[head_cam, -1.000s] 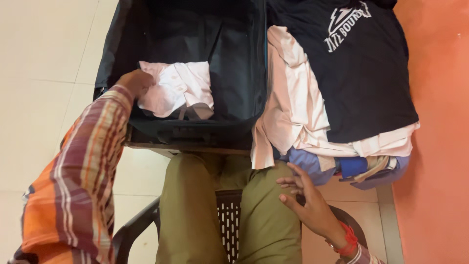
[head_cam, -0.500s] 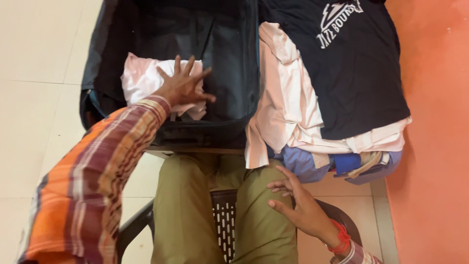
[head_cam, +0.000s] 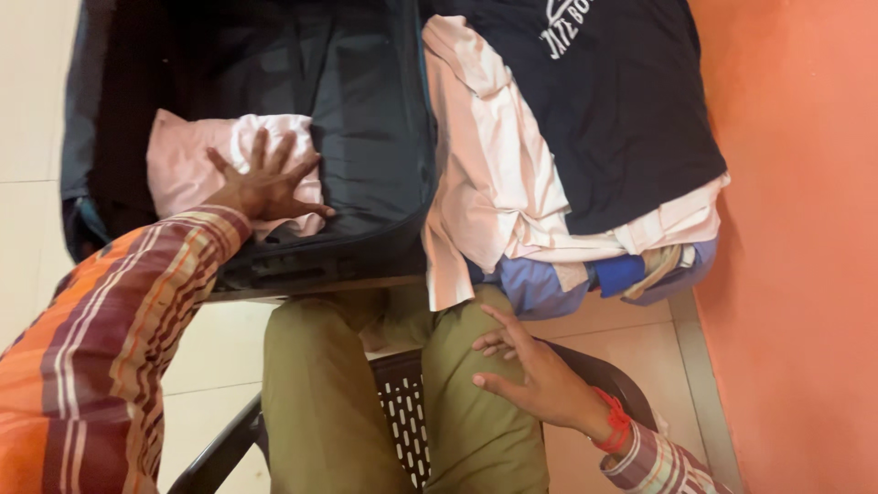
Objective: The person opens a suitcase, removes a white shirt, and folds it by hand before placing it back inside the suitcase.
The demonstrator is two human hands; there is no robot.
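- left hand is flat with fingers spread, pressing on the folded pale pink cloth garment, not gripping it
- that garment sits inside the open black fabric suitcase, left side
- right hand rests loose and empty on the olive-trousered thigh

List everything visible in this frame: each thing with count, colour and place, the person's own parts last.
suitcase: one, black, open, upper left on the floor
folded garment: one, pale pink, inside the suitcase, under the left hand
dark T-shirt: one, navy with white print, top of the clothes pile, upper right
pale shirts: count unclear, cream-pink, under the T-shirt
blue clothes: count unclear, bottom of the pile
chair: one, dark plastic, under the person
wall: orange, right
floor: pale tiles
left hand: spread flat on the pink garment
right hand: open, on the right thigh, red wristband
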